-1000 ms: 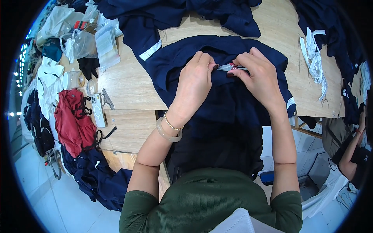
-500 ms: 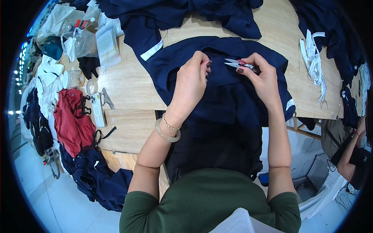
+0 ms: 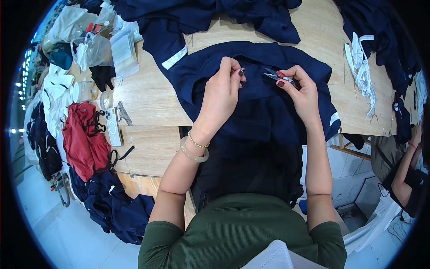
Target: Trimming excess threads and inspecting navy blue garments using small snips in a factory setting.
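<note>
A dark navy garment [image 3: 251, 110] lies spread on the table under both hands and hangs toward my lap. Above its upper middle, my left hand [image 3: 224, 87] is closed in a pinch; whatever is between its fingertips is too small to make out. To the right, my right hand [image 3: 303, 92] grips a small pair of thread snips [image 3: 281, 74] with a red part on the handle. Their pointed blades are parted and aim left toward my left hand, with a gap between.
More navy garments [image 3: 251, 18] lie along the far side of the wooden table [image 3: 148, 103]. At left are a red garment [image 3: 83, 139], a white phone [image 3: 113, 127], a tape roll [image 3: 106, 100] and plastic bags [image 3: 96, 49]. White fabric strips [image 3: 362, 76] lie at right, near another person's arm [image 3: 403, 175].
My right hand has shifted slightly right with the snips, widening the gap to my left hand. The snips have turned a little. My left hand stays pinched in nearly the same place.
</note>
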Tool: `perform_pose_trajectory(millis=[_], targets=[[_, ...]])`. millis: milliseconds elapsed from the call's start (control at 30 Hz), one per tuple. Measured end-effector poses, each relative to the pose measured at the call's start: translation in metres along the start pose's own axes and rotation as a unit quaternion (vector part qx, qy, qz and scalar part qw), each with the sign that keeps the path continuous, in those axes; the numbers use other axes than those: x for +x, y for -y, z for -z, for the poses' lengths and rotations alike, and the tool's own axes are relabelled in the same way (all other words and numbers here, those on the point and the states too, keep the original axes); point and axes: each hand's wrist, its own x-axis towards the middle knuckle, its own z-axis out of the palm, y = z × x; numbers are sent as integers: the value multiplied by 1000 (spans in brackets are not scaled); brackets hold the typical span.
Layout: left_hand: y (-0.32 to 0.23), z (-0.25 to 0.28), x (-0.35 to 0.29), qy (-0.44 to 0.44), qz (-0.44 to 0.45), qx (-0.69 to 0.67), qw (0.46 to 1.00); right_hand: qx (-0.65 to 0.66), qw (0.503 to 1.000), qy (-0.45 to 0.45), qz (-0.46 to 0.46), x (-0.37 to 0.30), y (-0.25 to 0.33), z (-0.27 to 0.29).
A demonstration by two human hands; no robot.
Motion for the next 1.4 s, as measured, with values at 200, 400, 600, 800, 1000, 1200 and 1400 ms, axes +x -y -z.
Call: perform_pose_trajectory(millis=[200,400,600,800,1000,1200,1400], targets=[[8,-1,-2,67,-131,203,968,24,1000,-1,-3,0,-3,-2],[4,-3,2,43,3,99,994,12,1000,3,-15,-1,-5,0],[6,-6,1,43,-186,247,950,42,999,-2,-18,-3,-7,-1],[-7,-3,1,45,-29,152,987,38,999,-4,-23,-4,-11,1],[3,-9,-2,43,-207,270,939,46,999,-8,-21,-5,-11,-1],[-1,-8,-6,41,-48,205,977,46,999,-6,-24,-6,-13,0],[-3,-7,-4,32,-221,279,934,68,997,-8,-28,-6,-10,0]])
